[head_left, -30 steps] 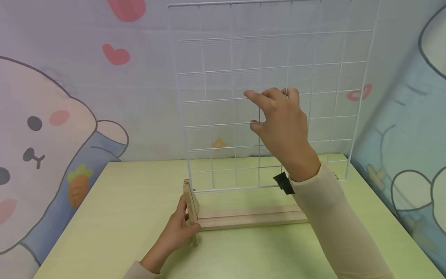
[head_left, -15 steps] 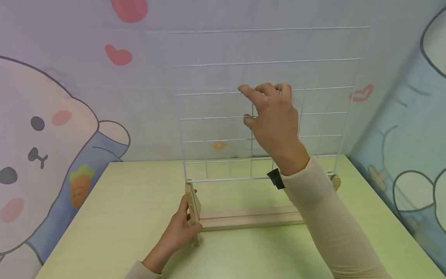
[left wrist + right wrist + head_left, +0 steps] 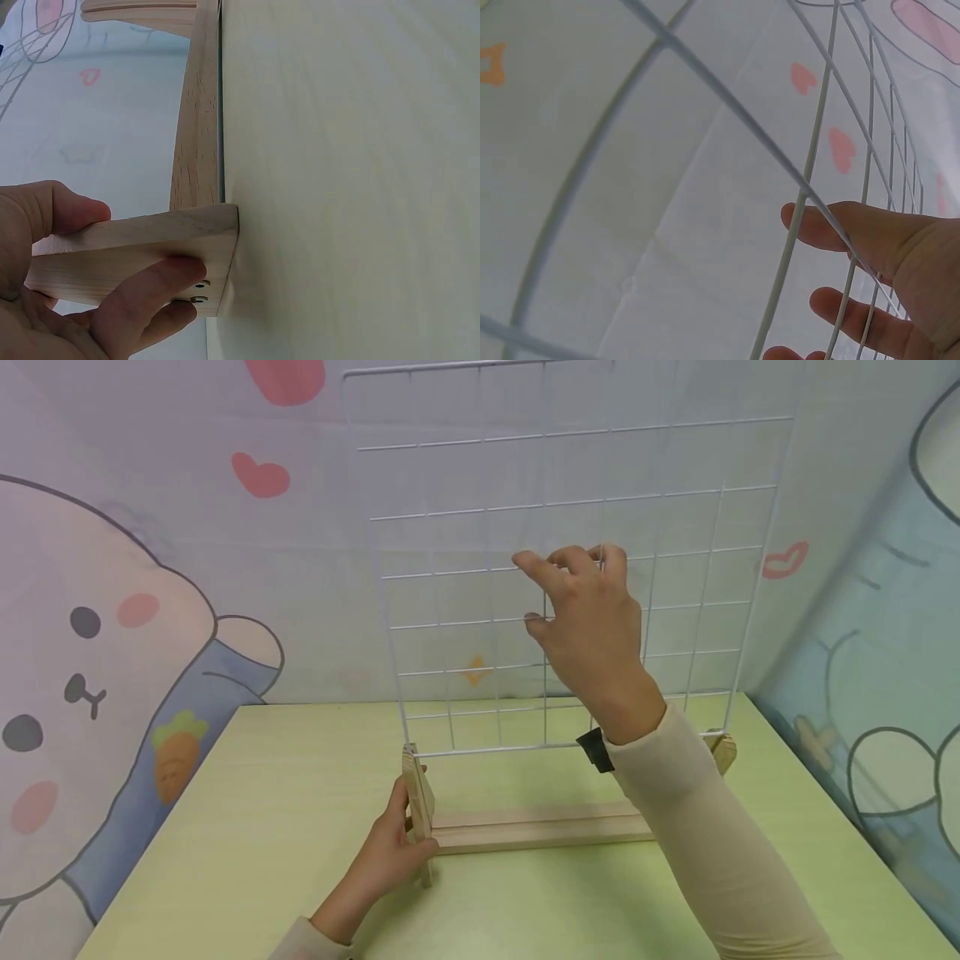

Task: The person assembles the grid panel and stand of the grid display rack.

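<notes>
My left hand (image 3: 386, 847) grips the left wooden end piece (image 3: 416, 785) of a low wooden stand. In the left wrist view, the thumb and fingers lie on opposite sides of that board, with small holes near its lower end. A wooden crossbar (image 3: 536, 837) runs right from it, partly hidden by my right forearm. The right end piece (image 3: 722, 753) shows beyond the sleeve. My right hand (image 3: 603, 635) holds a white wire grid panel (image 3: 495, 749) upright by its middle wires. Its bottom edge is at the height of both end pieces' tops; whether it touches them I cannot tell.
The stand rests on a pale yellow-green table (image 3: 300, 793). Behind it hangs a cartoon-printed backdrop (image 3: 322, 610) with hearts, and another printed sheet (image 3: 847, 635) borders the right side. A black strap (image 3: 596, 750) sits at my right wrist.
My right hand has moved slightly left with the grid panel, bringing its bottom edge level with the end-piece tops and uncovering the right end piece. My left hand keeps its grip.
</notes>
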`<act>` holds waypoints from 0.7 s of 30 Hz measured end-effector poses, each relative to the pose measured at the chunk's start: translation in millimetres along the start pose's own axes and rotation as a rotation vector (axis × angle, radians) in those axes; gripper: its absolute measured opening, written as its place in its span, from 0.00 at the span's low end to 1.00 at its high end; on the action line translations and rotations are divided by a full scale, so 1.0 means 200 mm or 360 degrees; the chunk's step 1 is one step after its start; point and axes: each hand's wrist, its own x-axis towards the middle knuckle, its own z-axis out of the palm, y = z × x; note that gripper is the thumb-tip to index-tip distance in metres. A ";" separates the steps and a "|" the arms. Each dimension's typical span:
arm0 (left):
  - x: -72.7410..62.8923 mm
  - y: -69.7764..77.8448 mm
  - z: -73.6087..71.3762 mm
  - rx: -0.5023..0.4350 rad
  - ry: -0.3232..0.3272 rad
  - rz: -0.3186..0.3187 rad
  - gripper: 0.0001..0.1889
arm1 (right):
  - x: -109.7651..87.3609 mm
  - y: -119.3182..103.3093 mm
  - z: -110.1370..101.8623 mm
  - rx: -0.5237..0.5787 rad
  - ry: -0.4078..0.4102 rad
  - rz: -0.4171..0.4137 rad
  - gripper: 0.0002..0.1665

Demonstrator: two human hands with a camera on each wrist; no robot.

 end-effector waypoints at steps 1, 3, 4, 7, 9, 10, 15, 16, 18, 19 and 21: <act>0.00 0.00 0.00 0.0007 0.0005 -0.0004 0.51 | -0.01 0.00 0.00 0.0005 0.0012 -0.0002 0.36; 0.00 0.00 0.00 0.0015 0.0013 -0.0015 0.52 | -0.01 0.00 0.00 0.0015 0.0045 -0.0019 0.36; 0.00 0.00 -0.01 0.0017 0.0016 -0.0018 0.52 | -0.02 -0.01 0.00 0.0022 0.0064 -0.0028 0.36; 0.00 0.00 -0.01 0.0017 0.0022 -0.0029 0.52 | -0.03 -0.01 0.01 0.0040 0.0110 -0.0055 0.36; 0.00 0.00 -0.01 0.0012 0.0022 -0.0035 0.52 | -0.04 -0.01 0.01 0.0049 0.0129 -0.0061 0.35; 0.00 0.00 -0.01 0.0012 0.0020 -0.0037 0.52 | -0.04 -0.01 0.01 0.0054 0.0137 -0.0061 0.35; 0.00 0.00 -0.02 0.0011 0.0013 -0.0034 0.52 | -0.06 0.01 0.02 0.0060 0.0189 -0.0075 0.34; 0.00 0.00 -0.02 0.0013 0.0015 -0.0033 0.52 | -0.07 0.02 0.03 0.0061 0.0203 -0.0083 0.34; 0.00 0.01 -0.02 0.0016 0.0021 -0.0035 0.52 | -0.07 0.03 0.03 0.0062 0.0232 -0.0100 0.33; 0.00 0.01 -0.02 0.0017 0.0022 -0.0037 0.52 | -0.08 0.04 0.04 0.0063 0.0247 -0.0109 0.33; 0.00 0.01 -0.02 0.0014 0.0017 -0.0041 0.52 | -0.09 0.05 0.05 0.0064 0.0271 -0.0119 0.32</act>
